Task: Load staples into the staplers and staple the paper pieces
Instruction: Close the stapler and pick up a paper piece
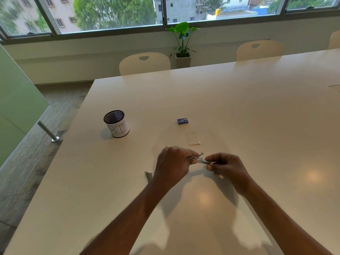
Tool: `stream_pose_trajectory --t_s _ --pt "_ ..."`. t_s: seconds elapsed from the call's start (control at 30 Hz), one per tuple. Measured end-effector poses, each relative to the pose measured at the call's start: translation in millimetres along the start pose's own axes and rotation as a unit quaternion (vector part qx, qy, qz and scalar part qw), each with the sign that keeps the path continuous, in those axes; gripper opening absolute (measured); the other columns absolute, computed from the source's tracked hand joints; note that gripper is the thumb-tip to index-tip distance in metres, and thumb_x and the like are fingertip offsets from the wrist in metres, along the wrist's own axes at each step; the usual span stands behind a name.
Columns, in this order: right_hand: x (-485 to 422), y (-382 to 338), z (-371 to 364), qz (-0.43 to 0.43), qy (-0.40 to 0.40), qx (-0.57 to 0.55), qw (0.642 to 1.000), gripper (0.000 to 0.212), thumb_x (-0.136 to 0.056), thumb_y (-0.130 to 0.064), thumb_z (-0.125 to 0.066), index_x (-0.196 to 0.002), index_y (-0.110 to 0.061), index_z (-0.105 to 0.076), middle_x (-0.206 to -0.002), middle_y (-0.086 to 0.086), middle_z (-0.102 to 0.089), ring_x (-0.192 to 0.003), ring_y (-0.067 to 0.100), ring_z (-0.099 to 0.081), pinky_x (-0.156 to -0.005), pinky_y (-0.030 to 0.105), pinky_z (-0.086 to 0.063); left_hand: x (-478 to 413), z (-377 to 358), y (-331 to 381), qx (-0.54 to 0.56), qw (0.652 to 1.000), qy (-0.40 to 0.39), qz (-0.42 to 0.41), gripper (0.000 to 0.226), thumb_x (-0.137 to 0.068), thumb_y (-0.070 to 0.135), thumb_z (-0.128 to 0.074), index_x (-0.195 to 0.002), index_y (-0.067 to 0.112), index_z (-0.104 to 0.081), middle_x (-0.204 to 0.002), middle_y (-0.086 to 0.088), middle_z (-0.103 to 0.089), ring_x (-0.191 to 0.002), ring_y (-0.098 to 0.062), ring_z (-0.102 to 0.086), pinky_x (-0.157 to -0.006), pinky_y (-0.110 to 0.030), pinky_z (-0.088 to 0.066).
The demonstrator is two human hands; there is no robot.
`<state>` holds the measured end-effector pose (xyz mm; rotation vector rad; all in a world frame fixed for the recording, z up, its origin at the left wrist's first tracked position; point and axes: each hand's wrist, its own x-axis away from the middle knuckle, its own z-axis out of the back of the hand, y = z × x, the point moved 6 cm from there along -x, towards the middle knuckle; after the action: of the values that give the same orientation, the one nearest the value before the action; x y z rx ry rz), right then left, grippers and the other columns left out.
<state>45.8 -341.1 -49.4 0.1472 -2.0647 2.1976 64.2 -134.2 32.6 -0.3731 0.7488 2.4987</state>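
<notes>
Left hand [172, 165] and right hand [225, 165] both grip small metal stapler [199, 159] over table [239, 107], fingers curled round it; paper piece [192, 138], staple box [183, 121] beyond.

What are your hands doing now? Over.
Left hand and right hand both hold the stapler. Paper piece and staple box lie beyond. Second stapler by left wrist. Nothing blocking.
</notes>
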Motion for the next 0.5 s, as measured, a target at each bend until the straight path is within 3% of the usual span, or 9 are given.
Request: stream_pose_trajectory --t_s 0.13,0.27,0.5 --pt "1.4 -0.2 -1.2 0.003 -0.004 -0.015 1.0 0.023 -0.084 0.009 -0.082 -0.103 -0.005 -0.083 -0.09 0.014 -0.081 -0.074 0.013 -0.071 -0.066 0.022 -0.058 2.6 2.4 2.6 -0.003 1.0 0.009 -0.019 0.021 -0.093 0.026 -0.082 -0.112 0.034 -0.084 -0.097 0.004 -0.085 -0.082 -0.02 -0.076 -0.074 -0.033 -0.058" --pt "3.4 -1.2 -1.9 0.003 -0.004 -0.021 1.0 0.023 -0.084 0.01 -0.082 -0.103 -0.004 -0.083 -0.089 0.013 -0.081 -0.073 0.012 -0.07 -0.065 0.021 -0.057 4.1 2.3 5.8 -0.021 0.999 0.004 -0.044 0.021 -0.093 0.024 -0.082 -0.112 0.032 -0.084 -0.098 0.006 -0.085 -0.08 -0.016 -0.075 -0.07 -0.02 -0.045" --pt "2.1 -4.7 -0.6 0.001 -0.013 -0.036 0.999 0.029 -0.082 0.015 -0.081 -0.106 -0.001 -0.081 -0.096 0.019 -0.081 -0.08 0.019 -0.073 -0.072 0.025 -0.061 9.5 -5.8 -0.6 -0.045 0.997 -0.033 -0.05 0.025 -0.095 0.024 -0.08 -0.118 0.035 -0.082 -0.103 0.008 -0.084 -0.085 -0.013 -0.074 -0.07 -0.019 -0.045"
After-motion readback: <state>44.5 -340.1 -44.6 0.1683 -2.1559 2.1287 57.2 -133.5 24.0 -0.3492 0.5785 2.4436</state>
